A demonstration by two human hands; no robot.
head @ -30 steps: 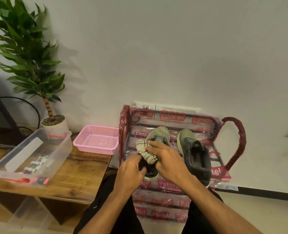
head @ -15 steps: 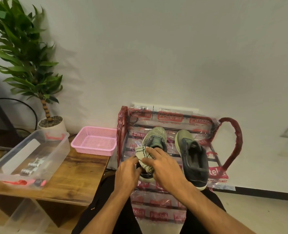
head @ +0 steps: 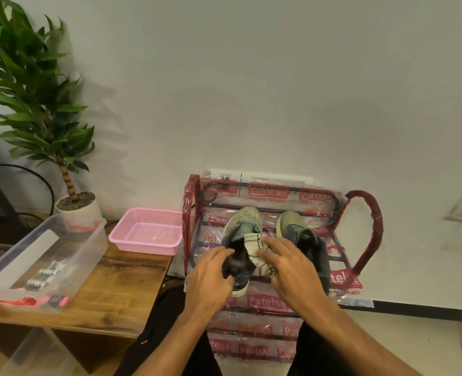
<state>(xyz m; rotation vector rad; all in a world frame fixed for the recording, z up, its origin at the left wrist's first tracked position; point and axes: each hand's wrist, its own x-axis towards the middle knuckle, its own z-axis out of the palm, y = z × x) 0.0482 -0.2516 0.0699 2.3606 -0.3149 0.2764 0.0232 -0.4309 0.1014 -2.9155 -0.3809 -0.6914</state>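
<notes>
Hands are both busy atop the shoe rack [head: 365, 232]: the left hand [head: 210, 275] is curled round the heel of the shoe [head: 244, 219] at the rack's left end, the sock [head: 254, 248] is gripped by the right hand [head: 289, 267] at its mouth. Collar's best held wide so the sock gets pushed toe-ward. Half a second on, the sock's been shifted toward the rack's right end.

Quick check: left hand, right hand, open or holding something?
Left hand: fingers curled round the heel of the shoe, gripping it.
Right hand: holds a sock at that shoe's opening.
</notes>
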